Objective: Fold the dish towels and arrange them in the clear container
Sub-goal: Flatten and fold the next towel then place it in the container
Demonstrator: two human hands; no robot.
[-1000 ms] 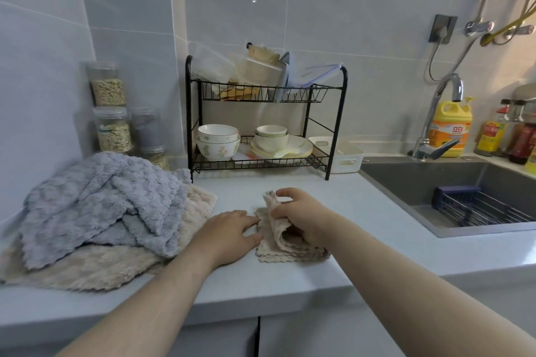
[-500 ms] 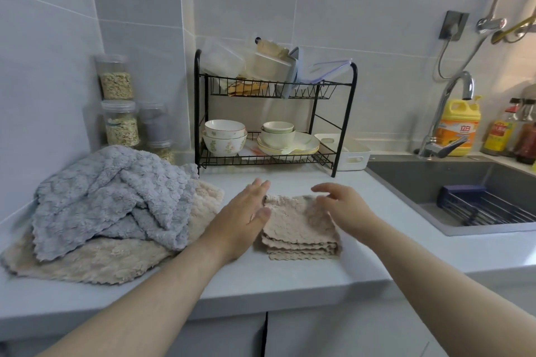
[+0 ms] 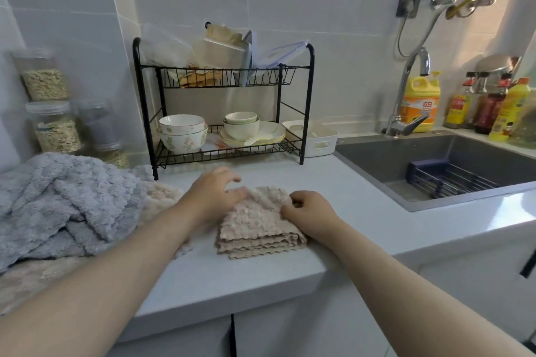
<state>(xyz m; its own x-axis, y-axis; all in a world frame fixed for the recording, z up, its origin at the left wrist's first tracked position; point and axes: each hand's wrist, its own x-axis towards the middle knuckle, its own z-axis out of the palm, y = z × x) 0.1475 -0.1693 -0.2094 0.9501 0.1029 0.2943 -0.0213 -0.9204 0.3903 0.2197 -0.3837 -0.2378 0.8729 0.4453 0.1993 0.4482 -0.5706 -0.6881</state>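
Note:
A beige dish towel (image 3: 258, 229), folded into a small layered square, lies near the counter's front edge. My left hand (image 3: 214, 195) grips its far left corner with curled fingers. My right hand (image 3: 311, 214) pinches its far right corner. The far edge is bunched and raised a little between them. An unfolded grey towel (image 3: 66, 200) is heaped on an unfolded beige towel (image 3: 32, 278) at the left. A clear plastic container (image 3: 166, 48) stands on the rack's top shelf.
A black wire dish rack (image 3: 301, 136) with bowls and plates stands behind the towel, a white bin (image 3: 319, 139) beside it. The sink (image 3: 377, 162) with a blue rack lies to the right, with bottles behind it. Jars (image 3: 55, 130) line the left wall.
My right hand laid the last fold flat. Both hands then rested open beside the towel, and now they have closed on its far corners and bunched that edge up.

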